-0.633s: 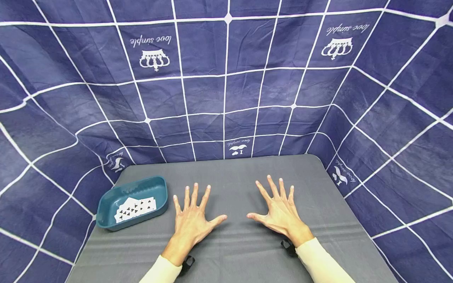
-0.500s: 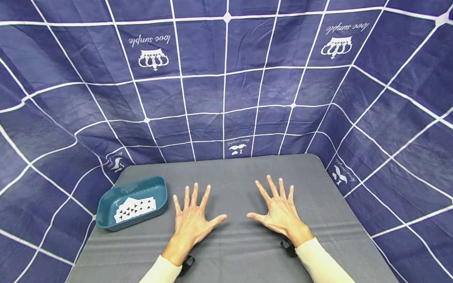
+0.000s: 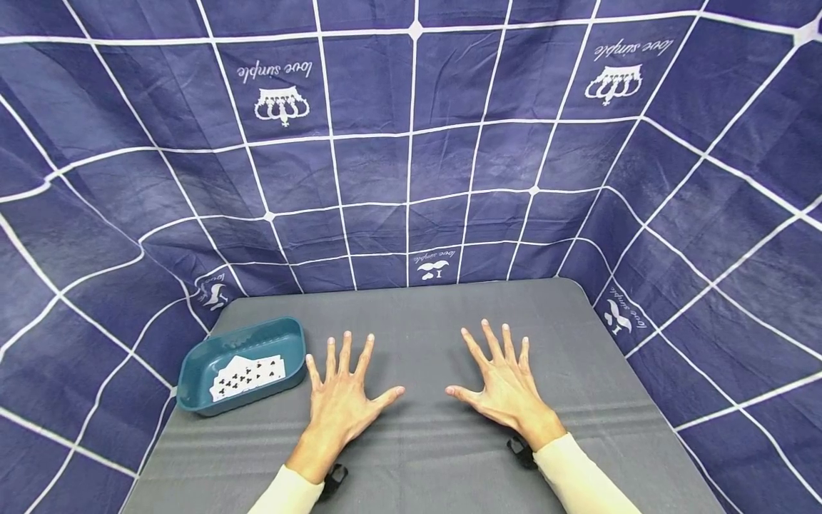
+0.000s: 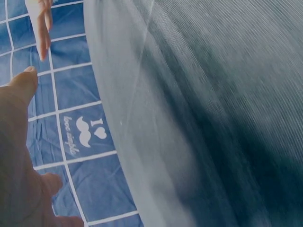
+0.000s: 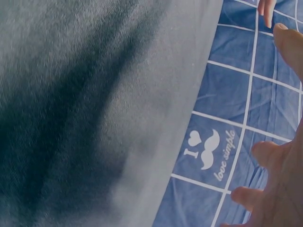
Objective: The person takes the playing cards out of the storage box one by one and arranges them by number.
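Both hands up front, backs facing the head camera. Left hand (image 3: 342, 403): fingers straight and fanned, thumb out toward the right, nothing in its grip. Right hand (image 3: 510, 389): same pose mirrored, thumb out toward the left, also unloaded. Hands well apart, thumbs pointing at each other across the middle of the desk (image 3: 411, 343), which has a grey cloth-like surface with creases across the near half. Shadows show on the grey surface beside both hands.

Blue-green bin (image 3: 257, 397): on the left side of the desk, left of the left hand, rounded corners, sitting at a slight angle. Left little fingertip is just beside the bin's right end; can't tell from this angle if they touch. Playing cards (image 3: 247, 376) are inside the bin, face up, overlapping in a loose fan, black pips visible. Too small to get a reliable count.

Sleeves are cream; left sleeve (image 3: 287, 492) and right sleeve (image 3: 581, 471) both come in from the near edge. Black wrist mount (image 3: 334, 478) on the left wrist, matching one on the right.

Blue curtain (image 3: 372, 171) with white grid lines stands on the far, left and right sides. Prints on it: crowns with upside-down "love simple", plus moustaches. Left wrist view also catches the right hand's fingers at its upper left.
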Tool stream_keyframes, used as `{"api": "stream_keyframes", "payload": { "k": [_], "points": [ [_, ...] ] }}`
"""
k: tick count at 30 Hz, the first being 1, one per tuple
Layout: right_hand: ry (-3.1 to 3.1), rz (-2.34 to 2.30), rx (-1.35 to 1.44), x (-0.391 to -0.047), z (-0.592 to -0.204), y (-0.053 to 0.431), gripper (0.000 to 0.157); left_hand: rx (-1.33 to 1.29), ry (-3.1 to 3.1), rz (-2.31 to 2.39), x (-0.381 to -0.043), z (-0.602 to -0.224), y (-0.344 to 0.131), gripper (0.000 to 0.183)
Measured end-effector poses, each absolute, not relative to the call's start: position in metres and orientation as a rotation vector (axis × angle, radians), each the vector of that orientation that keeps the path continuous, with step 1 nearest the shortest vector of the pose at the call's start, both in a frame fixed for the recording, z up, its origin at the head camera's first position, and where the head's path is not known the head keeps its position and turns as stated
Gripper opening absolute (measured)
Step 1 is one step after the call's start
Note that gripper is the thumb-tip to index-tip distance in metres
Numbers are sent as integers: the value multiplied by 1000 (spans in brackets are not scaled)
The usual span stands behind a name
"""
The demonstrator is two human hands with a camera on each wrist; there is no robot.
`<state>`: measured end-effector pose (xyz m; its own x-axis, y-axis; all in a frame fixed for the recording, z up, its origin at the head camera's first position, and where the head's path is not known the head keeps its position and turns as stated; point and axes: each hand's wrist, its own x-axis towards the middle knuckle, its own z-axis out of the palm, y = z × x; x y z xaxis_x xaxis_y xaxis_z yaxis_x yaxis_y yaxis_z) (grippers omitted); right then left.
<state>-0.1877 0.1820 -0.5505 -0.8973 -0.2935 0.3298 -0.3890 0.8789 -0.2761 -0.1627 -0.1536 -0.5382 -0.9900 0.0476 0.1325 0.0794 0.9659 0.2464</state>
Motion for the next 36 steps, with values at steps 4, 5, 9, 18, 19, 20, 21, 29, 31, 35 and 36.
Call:
{"api": "stream_keyframes", "payload": {
  "k": [4,5,9,18,19,20,21,29,31,35,36],
  "points": [
    [-2765,475,507,-186,-552,178,113,-54,-2971,-418,-162,-537,-167,122],
    [-2786,467,499,-183,-548,176,112,-43,-2963,-430,-161,-537,-171,122],
    [-2830,402,499,-184,-550,172,111,27,-2988,-446,-160,-539,-188,124],
    [-2817,415,533,-183,-556,160,106,196,-3075,-477,-156,-544,-220,129],
    [-2812,426,539,-184,-556,158,105,206,-3073,-476,-155,-545,-222,129],
    [-2809,433,546,-184,-556,156,105,213,-3070,-475,-155,-545,-224,130],
    [-2810,437,551,-185,-555,154,104,214,-3062,-477,-155,-545,-226,131],
    [-2832,444,619,-188,-551,135,103,197,-3002,-478,-153,-544,-227,132],
    [-2830,446,639,-189,-550,129,101,190,-2999,-480,-151,-544,-227,131],
    [-2818,453,682,-191,-547,117,96,170,-3010,-463,-150,-542,-227,128],
    [-2814,454,695,-192,-547,114,94,161,-3008,-459,-149,-542,-227,127]
  ]
}}
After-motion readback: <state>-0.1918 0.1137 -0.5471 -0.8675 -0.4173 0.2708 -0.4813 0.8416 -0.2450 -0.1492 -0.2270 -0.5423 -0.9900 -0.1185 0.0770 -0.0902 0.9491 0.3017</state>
